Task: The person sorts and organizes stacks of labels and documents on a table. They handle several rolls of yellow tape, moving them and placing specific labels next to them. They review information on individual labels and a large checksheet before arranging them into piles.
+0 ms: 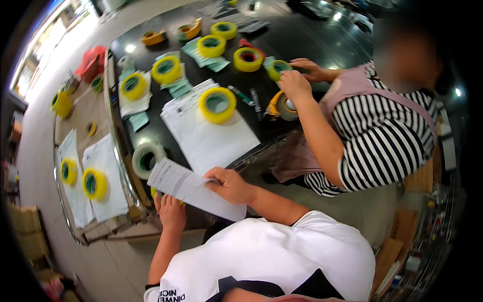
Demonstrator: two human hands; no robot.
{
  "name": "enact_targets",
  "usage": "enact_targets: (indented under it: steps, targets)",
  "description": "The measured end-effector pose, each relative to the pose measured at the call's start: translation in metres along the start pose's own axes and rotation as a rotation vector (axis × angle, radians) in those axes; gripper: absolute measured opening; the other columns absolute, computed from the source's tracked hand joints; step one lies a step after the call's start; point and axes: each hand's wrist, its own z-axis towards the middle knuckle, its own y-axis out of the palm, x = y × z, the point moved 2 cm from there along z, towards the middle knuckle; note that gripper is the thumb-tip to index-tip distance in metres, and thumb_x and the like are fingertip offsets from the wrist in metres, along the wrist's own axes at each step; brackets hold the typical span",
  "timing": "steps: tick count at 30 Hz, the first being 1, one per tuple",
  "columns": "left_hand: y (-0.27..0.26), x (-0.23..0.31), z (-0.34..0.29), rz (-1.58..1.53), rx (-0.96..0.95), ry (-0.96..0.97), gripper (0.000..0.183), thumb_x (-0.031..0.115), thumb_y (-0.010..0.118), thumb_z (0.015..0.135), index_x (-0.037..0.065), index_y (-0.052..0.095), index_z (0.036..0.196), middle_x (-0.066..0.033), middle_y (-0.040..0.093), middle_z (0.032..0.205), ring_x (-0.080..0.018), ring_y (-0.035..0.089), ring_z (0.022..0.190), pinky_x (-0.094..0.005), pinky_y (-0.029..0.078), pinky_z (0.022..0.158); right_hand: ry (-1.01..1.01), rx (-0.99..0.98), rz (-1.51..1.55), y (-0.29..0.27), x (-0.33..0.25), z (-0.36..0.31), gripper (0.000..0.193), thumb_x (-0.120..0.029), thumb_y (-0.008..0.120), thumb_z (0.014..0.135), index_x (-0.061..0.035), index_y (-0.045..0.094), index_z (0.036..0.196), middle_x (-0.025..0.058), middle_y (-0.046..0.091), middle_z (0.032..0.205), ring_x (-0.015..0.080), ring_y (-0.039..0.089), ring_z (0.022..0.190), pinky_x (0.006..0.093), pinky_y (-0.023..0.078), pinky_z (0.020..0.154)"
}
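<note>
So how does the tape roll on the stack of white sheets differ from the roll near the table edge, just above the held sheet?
The tape roll on the white stack is bright yellow and rests on paper; the roll near the table edge looks pale, whitish, and sits on the dark tabletop. The yellow one looks slightly larger. Both lie flat with greenish cores, untouched by either hand.

Black table (307,43), yellow tape rolls (217,104), paper stacks (211,138)

Glossy black table (322,45) — pale floor (45,166), bright window (37,48)
</note>
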Motion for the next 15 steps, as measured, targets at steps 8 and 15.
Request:
enact_targets:
  steps: [8, 15]
  targets:
    - [-0.007, 0.001, -0.001, 0.134, 0.158, 0.008, 0.042, 0.019, 0.065, 0.078, 0.009, 0.064, 0.119, -0.0089, 0.060, 0.129, -0.0271, 0.045, 0.131, -0.0489, 0.020, 0.116, -0.012, -0.090, 0.157, 0.030, 0.010, 0.006, 0.017, -0.007, 0.064, 0.093, -0.0042, 0.059, 0.109, 0.0005, 0.060, 0.085, 0.0050, 0.055, 0.077, 0.0232, 0.048, 0.069]
    - [-0.055, -0.014, -0.048, -0.051, 0.145, -0.088, 0.053, 0.021, 0.071, 0.076, 0.009, 0.059, 0.126, -0.0094, 0.051, 0.139, -0.0297, 0.035, 0.139, -0.0474, 0.018, 0.118, 0.048, -0.131, 0.212, 0.080, -0.029, 0.008, 0.016, -0.003, 0.061, 0.094, -0.0038, 0.057, 0.110, 0.0012, 0.064, 0.097, 0.0057, 0.057, 0.087, 0.0227, 0.048, 0.076]
